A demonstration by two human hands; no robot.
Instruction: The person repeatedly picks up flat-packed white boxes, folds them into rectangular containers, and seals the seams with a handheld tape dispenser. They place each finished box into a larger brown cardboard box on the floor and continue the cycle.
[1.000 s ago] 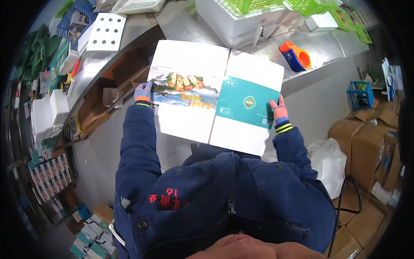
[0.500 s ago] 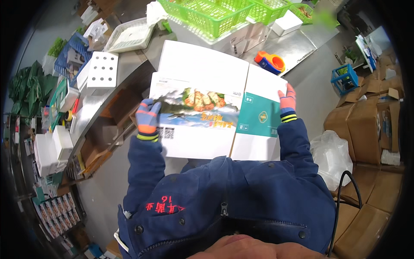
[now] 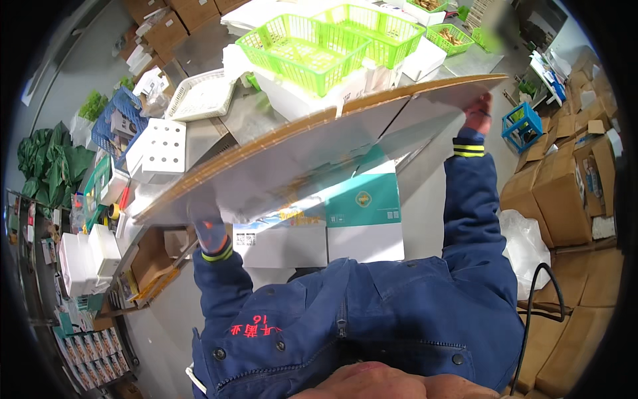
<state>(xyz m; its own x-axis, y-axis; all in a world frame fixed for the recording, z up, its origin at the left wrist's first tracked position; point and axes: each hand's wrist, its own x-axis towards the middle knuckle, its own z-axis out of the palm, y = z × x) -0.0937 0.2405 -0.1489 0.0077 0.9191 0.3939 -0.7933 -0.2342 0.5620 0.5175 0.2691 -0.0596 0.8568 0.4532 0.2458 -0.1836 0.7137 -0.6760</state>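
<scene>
A large flattened cardboard box (image 3: pixel 266 188) is tilted up in front of me, its brown edge running from lower left to upper right. Below it shows a white panel with a teal block (image 3: pixel 365 199) and part of a printed picture; whether this belongs to the same box I cannot tell. My left hand (image 3: pixel 211 231), in an orange and grey glove, grips the box near its left end, fingers partly blurred and covered by the cardboard. At the right end my right hand (image 3: pixel 478 114), gloved too, holds the cardboard with its fingers at the edge.
Beyond the box, a metal table carries green baskets (image 3: pixel 302 53), a white tray (image 3: pixel 201 95) and a white block with dark holes (image 3: pixel 164 146). Brown cartons (image 3: pixel 548 193) and a clear plastic bag (image 3: pixel 522 249) lie at right. Shelving stands at left.
The box lay with its printed face toward me; now it is tipped up, far edge raised. My right hand has moved up and outward, my left hand slightly down and left.
</scene>
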